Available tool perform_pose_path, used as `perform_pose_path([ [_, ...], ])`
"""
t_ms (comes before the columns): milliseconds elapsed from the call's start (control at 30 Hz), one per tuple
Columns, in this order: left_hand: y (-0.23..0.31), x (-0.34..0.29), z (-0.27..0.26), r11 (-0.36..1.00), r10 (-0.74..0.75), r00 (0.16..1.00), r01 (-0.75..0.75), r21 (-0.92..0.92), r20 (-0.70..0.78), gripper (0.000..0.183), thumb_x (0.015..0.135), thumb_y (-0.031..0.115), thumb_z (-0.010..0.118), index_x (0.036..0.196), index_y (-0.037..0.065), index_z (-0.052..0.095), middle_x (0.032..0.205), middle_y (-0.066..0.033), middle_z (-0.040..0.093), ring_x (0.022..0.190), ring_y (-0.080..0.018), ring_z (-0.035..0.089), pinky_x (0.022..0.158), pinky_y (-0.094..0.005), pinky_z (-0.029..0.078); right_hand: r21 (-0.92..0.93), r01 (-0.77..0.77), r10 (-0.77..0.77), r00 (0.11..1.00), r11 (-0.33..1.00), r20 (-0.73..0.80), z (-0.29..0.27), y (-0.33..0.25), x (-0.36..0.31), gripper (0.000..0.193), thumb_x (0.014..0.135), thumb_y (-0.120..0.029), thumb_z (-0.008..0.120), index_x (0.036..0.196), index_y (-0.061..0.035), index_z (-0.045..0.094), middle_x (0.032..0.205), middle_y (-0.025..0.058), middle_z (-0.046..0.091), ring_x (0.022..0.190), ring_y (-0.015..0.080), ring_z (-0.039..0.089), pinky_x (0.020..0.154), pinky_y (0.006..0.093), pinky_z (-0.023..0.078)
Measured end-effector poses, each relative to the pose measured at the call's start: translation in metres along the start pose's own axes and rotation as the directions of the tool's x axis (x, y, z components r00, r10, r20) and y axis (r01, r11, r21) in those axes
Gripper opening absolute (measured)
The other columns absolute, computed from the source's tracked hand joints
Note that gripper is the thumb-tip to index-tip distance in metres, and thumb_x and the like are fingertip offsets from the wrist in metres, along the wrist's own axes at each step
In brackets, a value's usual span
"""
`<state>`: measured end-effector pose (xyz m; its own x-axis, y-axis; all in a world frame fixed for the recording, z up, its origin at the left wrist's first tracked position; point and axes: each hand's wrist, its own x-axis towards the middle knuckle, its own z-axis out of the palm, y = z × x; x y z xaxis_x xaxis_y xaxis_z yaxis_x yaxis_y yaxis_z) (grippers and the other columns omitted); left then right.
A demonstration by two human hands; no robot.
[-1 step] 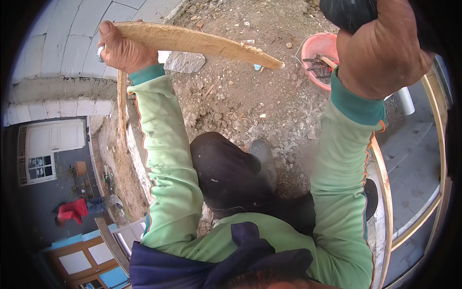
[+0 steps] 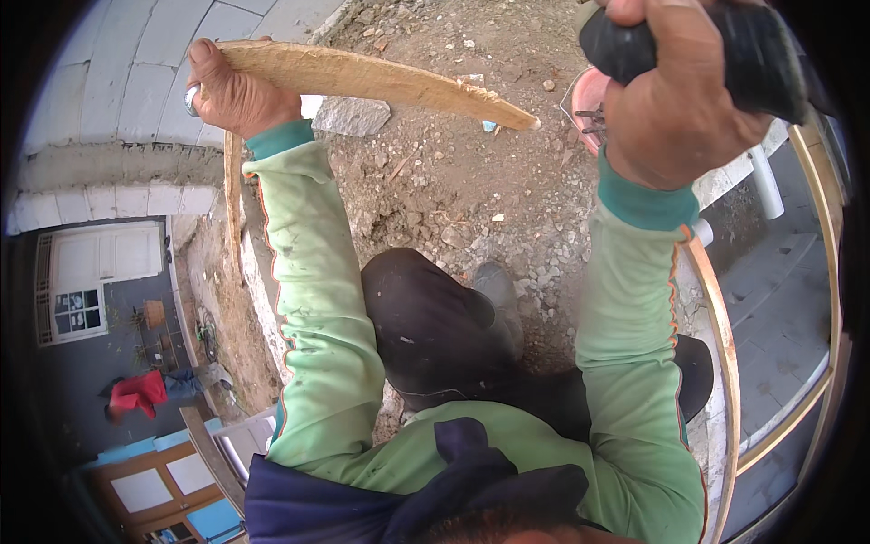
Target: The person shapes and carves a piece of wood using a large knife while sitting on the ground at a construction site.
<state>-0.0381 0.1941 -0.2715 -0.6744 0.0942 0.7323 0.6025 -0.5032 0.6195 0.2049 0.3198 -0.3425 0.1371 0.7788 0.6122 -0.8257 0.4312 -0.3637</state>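
My left hand (image 2: 240, 95), with a ring on one finger, is closed round one end of a rough wooden board (image 2: 362, 77). The board reaches out to the right above the dirt, its far end narrow and splintered. At the upper right, my right hand (image 2: 675, 118) grips a thick black tool (image 2: 757, 59). The picture's edge cuts the tool off, so its kind does not show. Partly behind that hand stands a red bucket (image 2: 589, 95) with dark metal pieces in it.
Rubble and soil (image 2: 426, 172) cover the ground around my boot (image 2: 495, 295). A grey stone (image 2: 352, 116) lies beyond my left hand. Wooden laths (image 2: 720, 344) and a white pipe (image 2: 766, 186) are on the right. Far left, a person in red (image 2: 139, 394) is near a house.
My right hand has shifted left and slightly down with the black tool, showing more of it and covering more of the bucket. The left hand and board have hardly moved.
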Motion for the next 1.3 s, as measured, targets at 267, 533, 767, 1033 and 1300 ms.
perform_pose_path([
  [267, -0.004, -0.011, -0.017, 0.986, -0.091, 0.994, 0.081, -0.144, -0.062, 0.050, 0.086, 0.044, 0.080, 0.087, 0.003, 0.052, 0.070, -0.0099, 0.060, 0.058, -0.0209, 0.065, 0.053, -0.0328, 0.059, -0.393, -0.909, 0.987, 0.093, 0.138, 0.130, -0.071, 0.098, -0.154, 0.028, 0.076, -0.010, 0.073, 0.099, 0.0001, 0.059, 0.082, 0.0091, 0.063, 0.064, 0.0164, 0.064, 0.059, 0.0338, 0.054],
  [533, -0.008, -0.017, 0.003, 0.999, 0.006, 0.993, -0.010, -0.036, -0.115, 0.063, 0.083, 0.038, 0.086, 0.108, 0.000, 0.042, 0.083, -0.0085, 0.061, 0.073, -0.0160, 0.065, 0.067, -0.0258, 0.058, -0.432, -0.274, 0.384, 0.903, 0.859, 0.191, 0.007, 0.001, 0.009, 0.029, 0.084, -0.017, 0.072, 0.104, -0.0035, 0.058, 0.085, 0.0044, 0.064, 0.071, 0.0153, 0.062, 0.064, 0.0329, 0.050],
  [767, -0.018, -0.019, 0.040, 0.969, 0.225, 0.972, -0.216, 0.117, -0.069, 0.049, 0.089, 0.042, 0.077, 0.093, 0.000, 0.052, 0.076, -0.0086, 0.060, 0.065, -0.0227, 0.065, 0.059, -0.0383, 0.058, -0.736, -0.526, 0.755, 0.654, 0.426, -0.030, -0.066, 0.092, -0.145, 0.033, 0.078, -0.014, 0.072, 0.105, -0.0022, 0.058, 0.079, 0.0081, 0.062, 0.069, 0.0189, 0.063, 0.065, 0.0343, 0.052],
  [1033, -0.020, -0.003, -0.016, 0.981, -0.070, 0.997, 0.077, -0.179, 0.046, 0.034, 0.087, 0.033, 0.078, 0.090, 0.005, 0.058, 0.074, -0.0112, 0.063, 0.060, -0.0262, 0.067, 0.058, -0.0431, 0.062, -0.443, -0.879, 0.979, 0.112, 0.178, 0.171, -0.091, 0.099, -0.149, 0.032, 0.075, -0.003, 0.069, 0.105, 0.0002, 0.058, 0.072, 0.0068, 0.060, 0.056, 0.0163, 0.059, 0.052, 0.0334, 0.048],
  [1300, -0.006, -0.024, 0.042, 0.997, 0.054, 0.997, -0.057, -0.059, -0.046, 0.038, 0.081, 0.019, 0.088, 0.095, 0.003, 0.056, 0.084, -0.0049, 0.065, 0.076, -0.0123, 0.064, 0.069, -0.0240, 0.054, -0.546, -0.790, 0.958, 0.271, 0.278, 0.095, -0.078, 0.075, -0.116, 0.035, 0.076, -0.003, 0.068, 0.109, 0.0018, 0.056, 0.073, 0.0082, 0.061, 0.054, 0.0158, 0.058, 0.052, 0.0330, 0.049],
])
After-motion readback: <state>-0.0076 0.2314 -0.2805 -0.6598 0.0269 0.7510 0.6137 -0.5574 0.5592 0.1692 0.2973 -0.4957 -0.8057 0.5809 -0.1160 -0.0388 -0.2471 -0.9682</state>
